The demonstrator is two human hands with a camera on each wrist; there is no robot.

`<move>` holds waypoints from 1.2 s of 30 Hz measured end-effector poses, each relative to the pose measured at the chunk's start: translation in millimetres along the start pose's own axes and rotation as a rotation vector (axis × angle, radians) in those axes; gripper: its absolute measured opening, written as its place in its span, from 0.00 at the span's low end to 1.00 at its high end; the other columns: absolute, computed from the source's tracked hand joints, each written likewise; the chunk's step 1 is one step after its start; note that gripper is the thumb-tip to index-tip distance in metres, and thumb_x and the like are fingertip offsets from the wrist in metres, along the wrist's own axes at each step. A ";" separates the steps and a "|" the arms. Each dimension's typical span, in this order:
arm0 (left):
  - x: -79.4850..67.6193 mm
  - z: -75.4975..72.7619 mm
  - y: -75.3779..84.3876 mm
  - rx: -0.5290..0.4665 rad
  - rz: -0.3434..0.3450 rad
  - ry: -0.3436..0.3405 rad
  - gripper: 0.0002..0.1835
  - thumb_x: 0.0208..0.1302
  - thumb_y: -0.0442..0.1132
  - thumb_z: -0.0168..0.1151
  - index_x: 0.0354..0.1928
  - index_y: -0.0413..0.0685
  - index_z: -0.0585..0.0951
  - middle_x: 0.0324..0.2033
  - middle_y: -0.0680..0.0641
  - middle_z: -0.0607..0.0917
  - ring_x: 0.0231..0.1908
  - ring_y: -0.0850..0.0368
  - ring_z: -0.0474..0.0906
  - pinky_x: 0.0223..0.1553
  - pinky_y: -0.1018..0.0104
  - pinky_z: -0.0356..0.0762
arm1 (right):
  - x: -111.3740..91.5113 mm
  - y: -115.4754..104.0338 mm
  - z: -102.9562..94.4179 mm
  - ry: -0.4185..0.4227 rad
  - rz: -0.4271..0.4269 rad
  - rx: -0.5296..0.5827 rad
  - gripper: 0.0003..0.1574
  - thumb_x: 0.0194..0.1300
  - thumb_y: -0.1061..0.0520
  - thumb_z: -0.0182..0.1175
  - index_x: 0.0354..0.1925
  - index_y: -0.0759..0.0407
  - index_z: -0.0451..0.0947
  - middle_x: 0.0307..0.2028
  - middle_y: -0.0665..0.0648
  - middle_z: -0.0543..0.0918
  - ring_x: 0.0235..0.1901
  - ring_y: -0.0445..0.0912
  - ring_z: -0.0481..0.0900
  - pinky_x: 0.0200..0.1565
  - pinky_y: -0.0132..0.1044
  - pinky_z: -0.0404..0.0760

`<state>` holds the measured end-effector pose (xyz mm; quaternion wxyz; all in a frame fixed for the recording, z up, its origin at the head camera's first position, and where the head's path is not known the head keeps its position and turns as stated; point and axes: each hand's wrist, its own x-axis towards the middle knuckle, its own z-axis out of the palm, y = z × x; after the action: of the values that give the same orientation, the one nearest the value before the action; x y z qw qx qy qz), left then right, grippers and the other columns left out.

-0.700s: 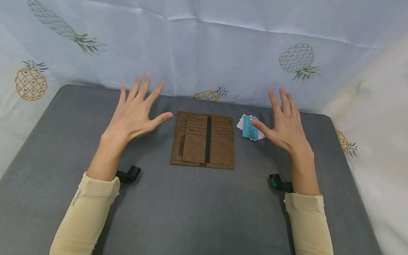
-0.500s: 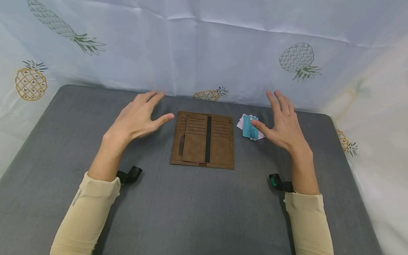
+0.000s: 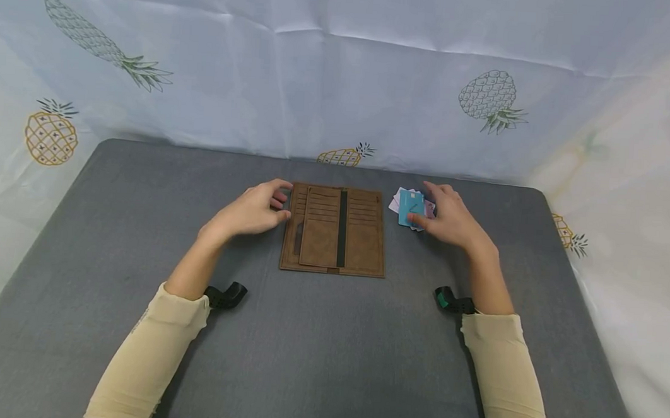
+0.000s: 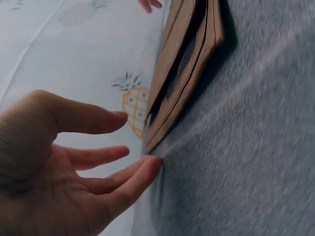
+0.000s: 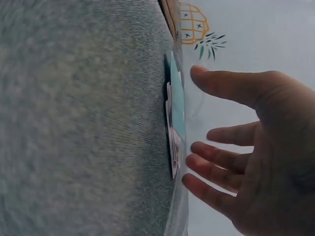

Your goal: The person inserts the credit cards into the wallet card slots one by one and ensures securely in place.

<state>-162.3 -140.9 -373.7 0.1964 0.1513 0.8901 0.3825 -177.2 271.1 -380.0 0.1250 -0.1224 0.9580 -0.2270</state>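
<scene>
A brown wallet lies spread flat on the grey table, its card slots and dark centre strip facing up. My left hand is at its left edge, thumb and fingers apart; in the left wrist view the fingertips are right by the wallet's corner. To the right of the wallet is a small fanned pile of cards with a blue card on top. Over that pile hovers my right hand, its thumb overlapping the blue card in the head view. Nothing is between the right hand's fingers.
The grey table stretches toward me in front of the wallet. A pale cloth printed with pineapples hangs behind the table and along both sides. A black wrist camera sticks out from the left cuff, another black camera from the right.
Both hands have come down from raised, spread poses. The left moved right to the wallet's edge, and the right lowered over the cards. Wallet and cards have stayed put.
</scene>
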 end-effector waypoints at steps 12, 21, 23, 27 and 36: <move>4.5 9.1 3.9 -0.255 -0.080 0.040 0.35 0.77 0.29 0.57 0.82 0.34 0.60 0.70 0.27 0.75 0.68 0.33 0.77 0.66 0.42 0.79 | -2.5 0.7 2.6 -0.024 0.050 -0.038 0.56 0.75 0.45 0.68 0.82 0.75 0.55 0.74 0.79 0.64 0.74 0.70 0.61 0.74 0.68 0.64; 5.8 14.4 5.1 -0.273 -0.072 0.084 0.35 0.77 0.24 0.56 0.83 0.34 0.60 0.70 0.28 0.73 0.66 0.33 0.76 0.66 0.43 0.80 | 0.6 2.7 3.4 0.038 0.062 0.074 0.51 0.72 0.51 0.73 0.77 0.77 0.60 0.67 0.77 0.72 0.66 0.68 0.72 0.68 0.65 0.75; 5.1 14.9 6.7 -0.267 -0.068 0.093 0.36 0.76 0.24 0.57 0.83 0.34 0.60 0.70 0.28 0.73 0.66 0.33 0.77 0.66 0.43 0.81 | 0.7 2.5 3.3 0.071 0.067 0.115 0.48 0.73 0.52 0.71 0.75 0.76 0.61 0.62 0.75 0.76 0.60 0.66 0.77 0.62 0.62 0.79; 6.9 16.2 6.7 -0.268 -0.069 0.106 0.36 0.75 0.23 0.58 0.82 0.35 0.61 0.69 0.28 0.73 0.66 0.33 0.77 0.66 0.43 0.81 | 0.3 3.0 3.6 0.162 0.059 0.171 0.34 0.78 0.56 0.65 0.72 0.73 0.67 0.51 0.71 0.83 0.46 0.59 0.81 0.46 0.43 0.80; 6.8 14.0 6.6 -0.269 -0.064 0.112 0.37 0.75 0.23 0.58 0.83 0.38 0.62 0.70 0.31 0.73 0.67 0.33 0.78 0.65 0.42 0.82 | 0.6 4.2 2.5 0.234 -0.010 0.315 0.25 0.81 0.60 0.60 0.68 0.71 0.72 0.47 0.72 0.88 0.34 0.39 0.79 0.35 0.28 0.75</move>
<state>-160.9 -125.0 -379.2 0.1771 0.0738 0.8448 0.4995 -177.7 273.7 -384.2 0.0293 -0.0789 0.9180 -0.3875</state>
